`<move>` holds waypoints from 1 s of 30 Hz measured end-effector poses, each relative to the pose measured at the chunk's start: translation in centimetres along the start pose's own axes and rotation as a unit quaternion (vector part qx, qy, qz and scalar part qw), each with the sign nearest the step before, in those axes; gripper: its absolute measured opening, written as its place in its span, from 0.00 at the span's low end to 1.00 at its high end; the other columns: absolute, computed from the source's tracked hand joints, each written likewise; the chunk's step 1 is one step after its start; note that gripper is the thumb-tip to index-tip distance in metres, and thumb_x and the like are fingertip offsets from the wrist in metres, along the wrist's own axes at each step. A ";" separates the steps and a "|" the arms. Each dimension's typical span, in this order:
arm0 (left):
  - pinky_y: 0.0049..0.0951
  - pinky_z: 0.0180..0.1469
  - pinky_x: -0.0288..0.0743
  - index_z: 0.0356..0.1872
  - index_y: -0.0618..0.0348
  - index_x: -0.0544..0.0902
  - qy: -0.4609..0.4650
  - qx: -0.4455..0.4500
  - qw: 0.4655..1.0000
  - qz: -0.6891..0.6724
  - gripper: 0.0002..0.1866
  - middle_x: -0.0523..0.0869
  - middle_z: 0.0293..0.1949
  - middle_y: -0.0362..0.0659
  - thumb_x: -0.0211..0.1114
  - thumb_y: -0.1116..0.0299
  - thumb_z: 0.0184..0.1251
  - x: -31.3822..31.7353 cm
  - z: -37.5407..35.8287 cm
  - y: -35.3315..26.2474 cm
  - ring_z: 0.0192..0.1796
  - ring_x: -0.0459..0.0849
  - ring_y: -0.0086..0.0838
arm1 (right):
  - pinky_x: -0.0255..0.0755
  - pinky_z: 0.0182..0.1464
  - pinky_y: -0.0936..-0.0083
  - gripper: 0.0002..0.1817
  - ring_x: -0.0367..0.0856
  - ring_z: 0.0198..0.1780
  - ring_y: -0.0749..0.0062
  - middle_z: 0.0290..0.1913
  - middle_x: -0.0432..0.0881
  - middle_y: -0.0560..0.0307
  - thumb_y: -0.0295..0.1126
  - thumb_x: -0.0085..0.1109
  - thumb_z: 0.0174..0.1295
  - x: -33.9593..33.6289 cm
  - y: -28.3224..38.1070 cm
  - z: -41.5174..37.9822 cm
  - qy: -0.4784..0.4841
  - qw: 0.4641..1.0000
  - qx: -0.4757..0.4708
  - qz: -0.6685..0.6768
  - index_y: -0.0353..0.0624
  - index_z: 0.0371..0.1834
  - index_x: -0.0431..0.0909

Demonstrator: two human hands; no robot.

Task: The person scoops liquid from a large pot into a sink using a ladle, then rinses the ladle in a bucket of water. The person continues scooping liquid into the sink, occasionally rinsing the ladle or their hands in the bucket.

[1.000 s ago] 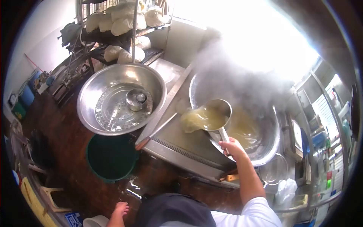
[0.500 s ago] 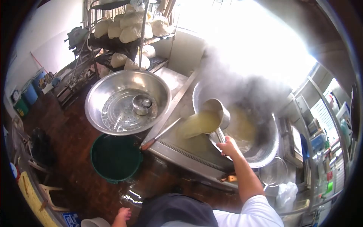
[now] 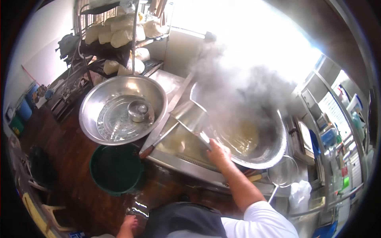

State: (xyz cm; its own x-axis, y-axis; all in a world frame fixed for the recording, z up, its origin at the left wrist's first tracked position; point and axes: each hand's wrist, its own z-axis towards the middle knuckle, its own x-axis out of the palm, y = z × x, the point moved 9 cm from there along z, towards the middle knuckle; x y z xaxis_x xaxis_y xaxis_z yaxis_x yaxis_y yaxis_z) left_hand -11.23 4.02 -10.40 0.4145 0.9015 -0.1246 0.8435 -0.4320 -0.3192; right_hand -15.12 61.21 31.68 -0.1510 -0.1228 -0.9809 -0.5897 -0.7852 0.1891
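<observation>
My right hand [image 3: 219, 154] is wrapped round the handle of a metal dipper [image 3: 190, 116]. The dipper is tipped over the steel counter [image 3: 174, 158], left of the large pot's rim. Cloudy yellowish liquid [image 3: 171, 143] spreads on the counter below it. In the big pot [image 3: 274, 158] there is yellowish liquid, partly hidden by steam. A long tool with a wooden handle [image 3: 147, 152] lies across the counter's left edge. My left hand [image 3: 130, 222] hangs low beside my dark apron, fingers curled in, with nothing seen in it.
A wide steel basin [image 3: 89, 115] with a small metal container [image 3: 138, 112] inside stands left of the counter. Below it is a green tub [image 3: 115, 170]. A rack [image 3: 135, 47] of filled pale bags stands behind. A round strainer [image 3: 282, 172] lies right of the pot.
The dipper has swung left, away from the pot, and turned further over; the stream seen pouring from it has gone. My left hand stays low. The camera view has shifted slightly.
</observation>
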 end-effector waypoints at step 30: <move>0.16 0.27 0.68 0.32 0.52 0.71 0.423 0.413 0.784 -0.191 0.14 0.80 0.27 0.35 0.71 0.62 0.58 16.9 -33.0 -28.6 0.25 0.74 0.16 | 0.74 0.45 0.69 0.49 0.79 0.46 0.66 0.45 0.80 0.53 0.50 0.77 0.38 1.2 17.2 -11.5 0.099 0.870 -0.287 0.390 0.42 0.64 0.64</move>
State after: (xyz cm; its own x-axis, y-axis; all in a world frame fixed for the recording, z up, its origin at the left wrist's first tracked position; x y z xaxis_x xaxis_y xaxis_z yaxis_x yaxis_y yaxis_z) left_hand -17.12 30.71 27.65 0.5586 0.4700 0.6834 0.5973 0.3437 -0.7246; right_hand -16.35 40.58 33.22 -0.1540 -0.8108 -0.5647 0.1314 -0.5833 0.8016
